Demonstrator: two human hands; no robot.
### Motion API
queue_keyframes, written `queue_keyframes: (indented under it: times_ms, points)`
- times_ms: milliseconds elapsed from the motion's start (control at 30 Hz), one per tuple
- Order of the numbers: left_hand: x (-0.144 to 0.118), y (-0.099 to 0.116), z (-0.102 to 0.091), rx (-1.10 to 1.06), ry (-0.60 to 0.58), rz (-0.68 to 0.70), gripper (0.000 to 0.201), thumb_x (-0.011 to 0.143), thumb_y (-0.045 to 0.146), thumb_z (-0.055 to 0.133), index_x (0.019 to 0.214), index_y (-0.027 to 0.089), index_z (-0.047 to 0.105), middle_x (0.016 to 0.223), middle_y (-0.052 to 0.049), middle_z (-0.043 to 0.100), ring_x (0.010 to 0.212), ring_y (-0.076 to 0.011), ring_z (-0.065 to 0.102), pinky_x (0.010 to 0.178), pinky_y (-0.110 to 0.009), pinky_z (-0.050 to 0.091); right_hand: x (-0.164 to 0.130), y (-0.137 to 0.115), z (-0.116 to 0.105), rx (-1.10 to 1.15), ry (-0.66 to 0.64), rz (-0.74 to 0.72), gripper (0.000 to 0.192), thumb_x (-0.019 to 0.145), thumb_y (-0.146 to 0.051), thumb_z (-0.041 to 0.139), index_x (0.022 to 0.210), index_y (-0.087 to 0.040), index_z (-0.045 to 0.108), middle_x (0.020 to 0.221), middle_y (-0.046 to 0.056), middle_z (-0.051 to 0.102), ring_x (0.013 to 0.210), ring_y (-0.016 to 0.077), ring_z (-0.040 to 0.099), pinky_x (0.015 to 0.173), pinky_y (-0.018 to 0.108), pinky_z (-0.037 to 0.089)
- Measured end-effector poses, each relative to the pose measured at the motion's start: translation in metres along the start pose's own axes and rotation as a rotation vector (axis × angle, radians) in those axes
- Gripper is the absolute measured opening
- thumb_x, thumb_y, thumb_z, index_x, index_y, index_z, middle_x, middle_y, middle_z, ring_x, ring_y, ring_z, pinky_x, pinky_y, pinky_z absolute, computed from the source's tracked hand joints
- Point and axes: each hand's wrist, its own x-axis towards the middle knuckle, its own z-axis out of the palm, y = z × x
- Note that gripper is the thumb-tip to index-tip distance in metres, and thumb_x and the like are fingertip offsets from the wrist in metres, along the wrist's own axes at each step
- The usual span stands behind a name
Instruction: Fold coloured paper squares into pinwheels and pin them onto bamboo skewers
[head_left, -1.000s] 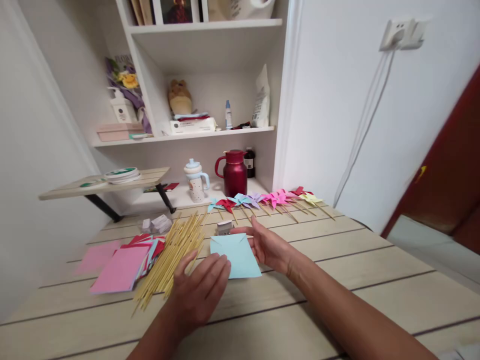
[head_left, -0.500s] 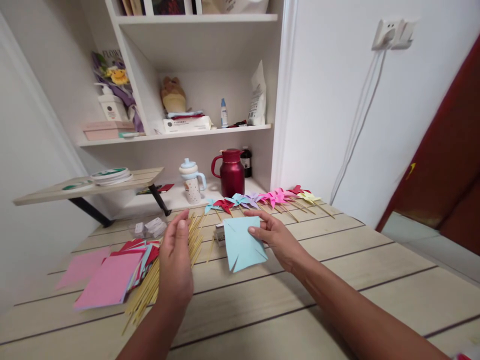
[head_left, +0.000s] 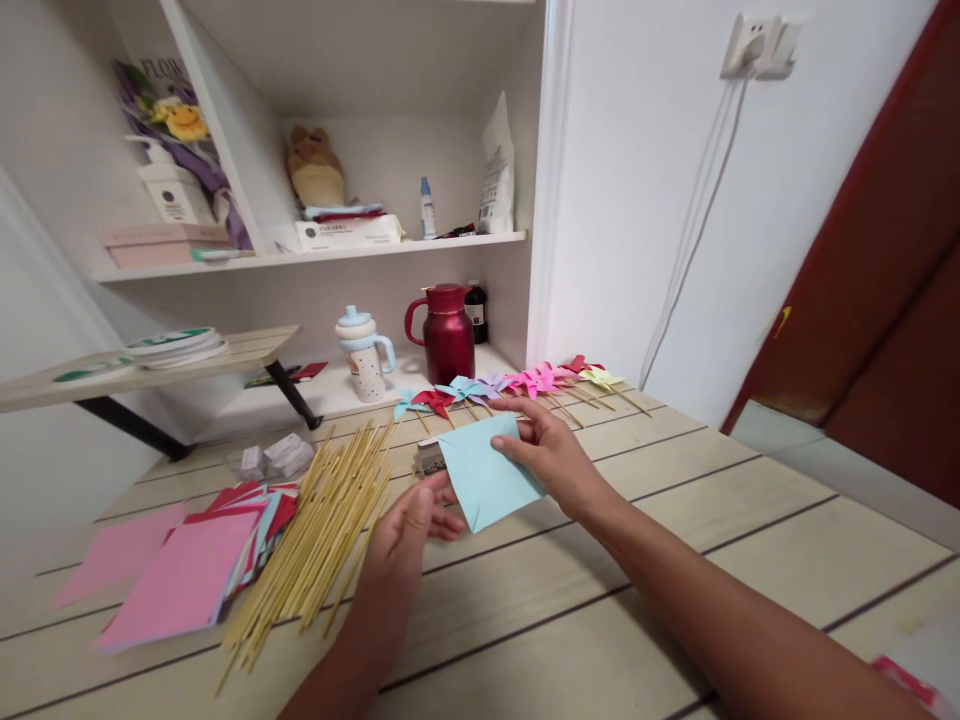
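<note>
My right hand [head_left: 551, 450] pinches a square of light blue paper [head_left: 491, 475] along its right side, thumb in front. Slits run in from the paper's corners. My left hand [head_left: 412, 520] is beside the paper's lower left edge with fingers apart; whether a fingertip touches the paper I cannot tell. A small box [head_left: 430, 458] is partly covered by the paper. Left of my left hand lies a loose bundle of thin wooden sticks [head_left: 319, 530]. Beyond the paper, finished paper pinwheels [head_left: 541, 380] on sticks form a row.
Pink paper sheets [head_left: 184, 570] and a fan of coloured sheets lie at the left of the wooden table [head_left: 600, 620]. Small clear packs [head_left: 289, 455] sit behind them. A red jug [head_left: 448, 335] and a speckled cup [head_left: 365, 360] stand at the back, below a shelf [head_left: 315, 262].
My left hand has moved right, from over the sticks to the paper's edge. The paper has tilted slightly in my right hand. The view has shifted a little to the right.
</note>
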Motion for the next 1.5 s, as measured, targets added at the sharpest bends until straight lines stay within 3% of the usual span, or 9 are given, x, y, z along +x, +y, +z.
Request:
queue_keyframes:
  times_ms: [133, 233, 467, 600, 867, 1100, 1300, 1500]
  points:
    - [-0.007, -0.009, 0.006, 0.09, -0.115, -0.105, 0.049, 0.085, 0.06, 0.052, 0.079, 0.015, 0.068, 0.067, -0.006, 0.068, 0.07, -0.0213, 0.063, 0.073, -0.033, 0.048, -0.003, -0.001, 0.004, -0.175, -0.032, -0.055, 0.038, 0.079, -0.026, 0.065, 0.117, -0.024, 0.062, 0.058, -0.008, 0.044, 0.051, 0.01, 0.04, 0.048, 0.022, 0.03]
    - [-0.008, -0.013, 0.01, 0.121, -0.146, -0.138, 0.046, 0.083, 0.06, 0.054, 0.069, 0.017, 0.063, 0.065, -0.005, 0.066, 0.068, -0.0203, 0.06, 0.072, -0.032, 0.046, -0.007, -0.004, 0.007, -0.249, -0.077, -0.079, 0.035, 0.08, -0.023, 0.063, 0.115, -0.024, 0.063, 0.06, -0.007, 0.044, 0.054, 0.0106, 0.041, 0.05, 0.022, 0.03]
    - [-0.005, -0.014, 0.01, -0.039, -0.126, -0.232, 0.037, 0.081, 0.053, 0.063, 0.079, 0.016, 0.066, 0.072, -0.003, 0.065, 0.067, -0.0158, 0.053, 0.067, -0.028, 0.041, -0.011, -0.006, 0.01, -0.392, -0.119, -0.14, 0.03, 0.08, -0.022, 0.062, 0.11, -0.025, 0.068, 0.062, -0.006, 0.042, 0.057, 0.0112, 0.04, 0.051, 0.023, 0.029]
    - [-0.006, -0.011, 0.01, -0.103, -0.101, -0.209, 0.034, 0.08, 0.047, 0.066, 0.09, 0.015, 0.07, 0.078, -0.005, 0.067, 0.068, -0.0149, 0.053, 0.068, -0.027, 0.042, -0.012, -0.008, 0.009, -0.405, -0.11, -0.132, 0.03, 0.081, -0.023, 0.062, 0.11, -0.025, 0.068, 0.062, -0.006, 0.04, 0.057, 0.0112, 0.039, 0.051, 0.023, 0.029]
    - [-0.005, -0.013, 0.01, -0.083, -0.101, -0.222, 0.031, 0.076, 0.046, 0.071, 0.076, 0.015, 0.069, 0.069, -0.002, 0.063, 0.067, -0.0153, 0.054, 0.071, -0.029, 0.044, -0.014, -0.012, 0.01, -0.284, -0.105, -0.074, 0.034, 0.084, -0.026, 0.061, 0.119, -0.027, 0.061, 0.059, -0.008, 0.03, 0.051, 0.0097, 0.032, 0.047, 0.021, 0.026]
    - [-0.004, -0.022, 0.009, -0.004, -0.131, -0.262, 0.039, 0.073, 0.053, 0.071, 0.065, 0.015, 0.066, 0.063, -0.003, 0.063, 0.061, -0.015, 0.053, 0.063, -0.027, 0.041, -0.017, -0.017, 0.012, -0.266, -0.081, -0.041, 0.034, 0.085, -0.027, 0.06, 0.119, -0.028, 0.061, 0.058, -0.009, 0.027, 0.049, 0.0094, 0.029, 0.045, 0.021, 0.024]
    - [-0.006, -0.021, 0.01, -0.035, -0.157, -0.304, 0.04, 0.074, 0.054, 0.07, 0.071, 0.014, 0.069, 0.068, -0.005, 0.067, 0.066, -0.0176, 0.057, 0.065, -0.029, 0.043, -0.019, -0.021, 0.012, -0.249, -0.088, -0.074, 0.034, 0.083, -0.029, 0.062, 0.116, -0.025, 0.063, 0.058, -0.008, 0.026, 0.049, 0.01, 0.027, 0.044, 0.022, 0.023]
    - [-0.01, -0.013, 0.013, -0.247, -0.174, -0.248, 0.039, 0.085, 0.052, 0.058, 0.083, 0.015, 0.071, 0.086, -0.008, 0.071, 0.078, -0.0199, 0.06, 0.072, -0.031, 0.043, -0.019, -0.02, 0.01, -0.248, -0.085, -0.087, 0.032, 0.083, -0.029, 0.062, 0.115, -0.026, 0.065, 0.056, -0.008, 0.029, 0.05, 0.0103, 0.03, 0.046, 0.022, 0.025]
